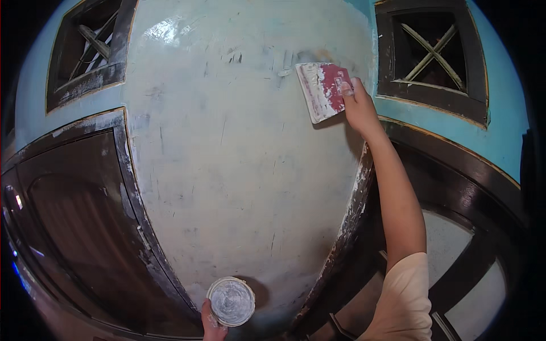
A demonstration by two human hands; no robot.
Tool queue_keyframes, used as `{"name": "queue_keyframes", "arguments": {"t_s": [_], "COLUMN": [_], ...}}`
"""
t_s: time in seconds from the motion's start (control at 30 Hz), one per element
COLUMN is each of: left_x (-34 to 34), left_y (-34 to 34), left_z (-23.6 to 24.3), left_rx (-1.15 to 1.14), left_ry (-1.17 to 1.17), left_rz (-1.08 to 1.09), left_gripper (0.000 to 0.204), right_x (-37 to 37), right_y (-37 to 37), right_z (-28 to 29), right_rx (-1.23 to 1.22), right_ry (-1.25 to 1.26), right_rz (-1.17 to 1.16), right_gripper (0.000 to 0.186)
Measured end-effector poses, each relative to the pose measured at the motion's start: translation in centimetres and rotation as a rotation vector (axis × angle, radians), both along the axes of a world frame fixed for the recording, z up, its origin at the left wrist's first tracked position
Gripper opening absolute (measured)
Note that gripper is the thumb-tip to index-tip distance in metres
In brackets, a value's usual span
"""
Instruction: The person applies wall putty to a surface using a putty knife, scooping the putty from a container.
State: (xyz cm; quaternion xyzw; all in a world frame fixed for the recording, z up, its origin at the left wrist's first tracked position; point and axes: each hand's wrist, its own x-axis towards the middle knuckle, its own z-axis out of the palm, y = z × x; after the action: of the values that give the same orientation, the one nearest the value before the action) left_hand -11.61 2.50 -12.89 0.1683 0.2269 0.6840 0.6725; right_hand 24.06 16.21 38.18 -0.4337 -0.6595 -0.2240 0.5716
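My right hand (pixel 355 108) grips a red flat putty spreader (pixel 333 85) smeared with white paste, held against the upper right part of the pale wall (pixel 227 159), below a darker, patchy mark. My arm stretches up to it from the lower right. At the bottom, my left hand (pixel 213 321) holds a round container (pixel 232 301) with whitish-grey paste in it, its open top facing me. The wall surface shows scratches, dark flecks and faint grey blotches.
Dark wooden doors (pixel 74 199) (pixel 495 238) flank the wall, their frames flecked with white. Above them are dark-framed openings (pixel 62 94) (pixel 475 85) with crossed bars, set in light blue wall (pixel 506 131).
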Motion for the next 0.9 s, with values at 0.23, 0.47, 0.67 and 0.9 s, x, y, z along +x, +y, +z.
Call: {"name": "queue_keyframes", "arguments": {"t_s": [0.23,0.47,0.67,0.9], "left_x": [0.2,0.6,0.0,0.6], "left_y": [-0.7,-1.6,-1.1,-1.2], "left_z": [0.4,0.9,-1.4,-1.4], "left_rx": [-0.016,-0.024,-0.023,-0.009], "left_ry": [-0.02,-0.037,-0.043,-0.044], "left_rz": [-0.014,0.013,0.035,0.012], "left_gripper": [0.054,0.052,0.053,0.053], "right_x": [-0.9,-0.8,-2.5,0.1], "right_y": [-1.7,-5.4,-4.3,-3.6], "right_z": [2.8,8.9,10.6,12.3], "right_rx": [0.118,-0.013,-0.187,-0.159], "right_ry": [-0.208,-0.365,-0.448,-0.241], "right_rz": [0.028,0.164,0.143,0.117], "right_gripper": [0.029,0.024,0.022,0.023]}}
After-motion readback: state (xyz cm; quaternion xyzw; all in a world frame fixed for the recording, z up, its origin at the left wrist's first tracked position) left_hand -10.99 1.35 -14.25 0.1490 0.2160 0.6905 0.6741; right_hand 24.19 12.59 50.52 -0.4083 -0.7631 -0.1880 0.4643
